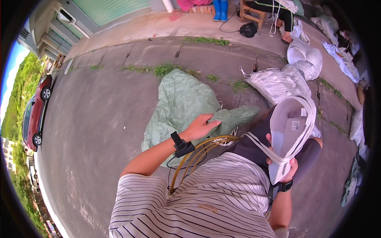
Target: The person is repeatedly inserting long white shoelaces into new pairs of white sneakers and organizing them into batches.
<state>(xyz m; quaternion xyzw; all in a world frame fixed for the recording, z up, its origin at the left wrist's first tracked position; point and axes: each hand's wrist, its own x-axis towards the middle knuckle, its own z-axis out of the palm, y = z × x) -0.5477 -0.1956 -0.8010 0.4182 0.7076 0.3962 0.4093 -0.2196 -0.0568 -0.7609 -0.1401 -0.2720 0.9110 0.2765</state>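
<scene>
My right hand [292, 169] is closed around a bundle of pale grey shoe uppers [286, 135], its fingertips showing at the left side. White cord-like bands loop around the bundle, and a small printed label sits inside it. To the left, my left hand [200, 127] grips a gathered fold of a light green woven sack [184, 95]; some of its fingers are hidden. The sack lies crumpled on the ground, with one end stretching right toward my knee. White strings hang near this end.
A tied white sack [278, 85] and a stack of curved white pieces [305, 59] lie beyond my knee. Brown curved tubing [186, 162] stands beside my waist. Farther off are blue boots [220, 11], a seated person [278, 14] and a red car [35, 111].
</scene>
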